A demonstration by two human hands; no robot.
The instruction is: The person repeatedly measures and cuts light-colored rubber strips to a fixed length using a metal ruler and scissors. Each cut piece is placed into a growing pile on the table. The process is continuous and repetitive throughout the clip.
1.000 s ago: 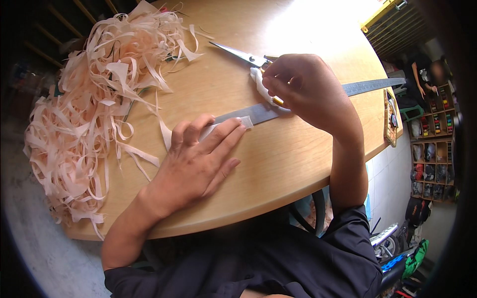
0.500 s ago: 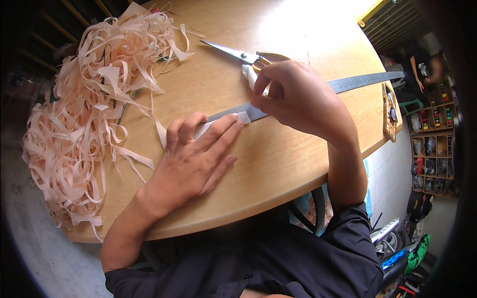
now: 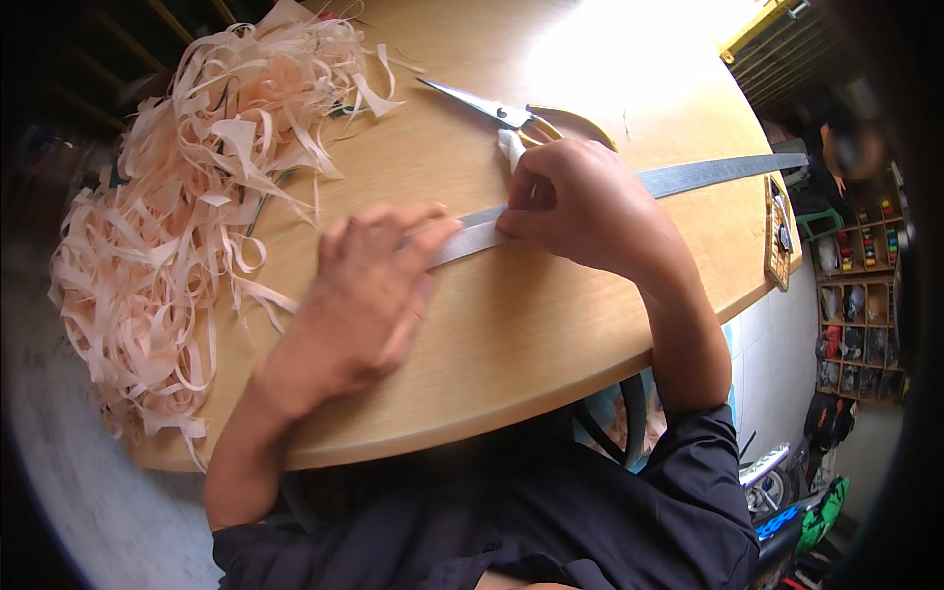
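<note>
Flat on the long steel ruler (image 3: 688,179), left hand (image 3: 369,295), fingers spread; right hand (image 3: 580,211) fingers pinching it.

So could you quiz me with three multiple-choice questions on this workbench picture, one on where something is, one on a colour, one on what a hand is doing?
1. Where do the metal scissors with yellow handles lie?
A. on the round wooden table, beyond the right hand
B. on the floor
C. in the left hand

2. What colour is the heap of thin curled strips?
A. dark blue
B. pale peach
C. bright green

3. What is the left hand doing?
A. lifted in the air
B. gripping the scissors
C. pressed flat on the long grey metal ruler

Answers: 1 A, they rest just past the right hand; 2 B, the strips are pale peach; 3 C, its fingers lie spread on the ruler's end.
</note>
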